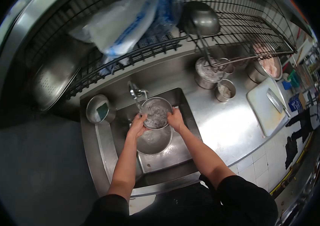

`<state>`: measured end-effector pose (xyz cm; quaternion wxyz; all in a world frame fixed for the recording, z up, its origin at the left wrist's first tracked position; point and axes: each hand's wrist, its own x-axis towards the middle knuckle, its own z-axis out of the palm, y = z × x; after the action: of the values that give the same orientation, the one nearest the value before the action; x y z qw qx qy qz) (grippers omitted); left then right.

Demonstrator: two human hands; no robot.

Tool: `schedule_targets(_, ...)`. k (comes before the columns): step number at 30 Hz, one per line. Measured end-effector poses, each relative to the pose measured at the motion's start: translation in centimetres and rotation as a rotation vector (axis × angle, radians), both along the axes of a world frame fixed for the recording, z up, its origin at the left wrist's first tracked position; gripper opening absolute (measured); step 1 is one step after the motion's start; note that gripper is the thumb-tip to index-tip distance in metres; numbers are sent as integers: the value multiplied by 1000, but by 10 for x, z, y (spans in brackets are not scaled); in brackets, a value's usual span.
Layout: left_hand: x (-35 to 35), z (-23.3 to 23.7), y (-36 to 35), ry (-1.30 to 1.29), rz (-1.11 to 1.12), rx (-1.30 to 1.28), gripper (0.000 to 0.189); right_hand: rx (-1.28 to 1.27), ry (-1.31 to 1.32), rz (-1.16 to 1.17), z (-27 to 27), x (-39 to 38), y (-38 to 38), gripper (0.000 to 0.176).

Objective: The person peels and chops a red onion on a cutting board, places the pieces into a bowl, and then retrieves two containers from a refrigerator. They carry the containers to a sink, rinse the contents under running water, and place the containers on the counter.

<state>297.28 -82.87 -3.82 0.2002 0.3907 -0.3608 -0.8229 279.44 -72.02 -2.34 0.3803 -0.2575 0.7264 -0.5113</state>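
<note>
Between my hands is a round metal bowl [156, 113] with water and something pale and greyish in it, too blurred to name. My left hand [138, 125] grips its left rim, while my right hand [176, 119] is closed on the right rim. The faucet [134, 92] stands just behind the bowl's left side. Below it, a larger metal bowl [154, 145] rests in the sink [169, 160], partly covered by the held bowl.
Left of the sink stands a metal pot [99, 109] with a green scouring pad. On the right counter are a filled pot [207, 77], a smaller pot [226, 90], and a cutting board [261, 103] with a knife [275, 100]. A wire rack [239, 34] overhangs the back.
</note>
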Motion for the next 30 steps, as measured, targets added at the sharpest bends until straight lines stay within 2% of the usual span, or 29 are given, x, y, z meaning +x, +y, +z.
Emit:
schedule_targets(1,9,-2,-3,-51,19,-90,36,-1,-7,18,-12,6,-6,33)
schedule_targets(2,13,2,-4,-55,33,-92,36,-64,105,53,-34,9,-16,34)
schedule_targets(3,13,9,-4,-125,52,-124,34,-129,219,82,-35,12,-22,36)
schedule_targets(4,13,15,-1,-194,65,-151,32,-127,220,87,-37,13,-23,36)
schedule_targets(6,14,19,1,-272,89,-171,31,-120,-10,140,-12,16,-18,34)
schedule_targets(7,13,22,2,-349,111,-200,31,-117,-6,140,-20,17,-21,34)
schedule_targets(9,10,31,6,-376,142,-180,31,-78,-377,175,-37,17,-28,31)
schedule_targets(10,10,34,9,-412,171,-160,31,-76,-375,175,-41,17,-27,31)
schedule_targets(15,22,25,21,-338,275,-168,28,-77,-479,306,-26,20,-23,32)
schedule_targets(19,30,13,28,-264,380,-194,26,-96,-440,326,-18,26,-20,37)
schedule_targets(24,25,14,29,-265,353,-197,29,38,-412,289,-4,10,7,43)
schedule_targets(30,13,29,34,-271,378,-152,30,84,-433,301,-24,-29,75,33)
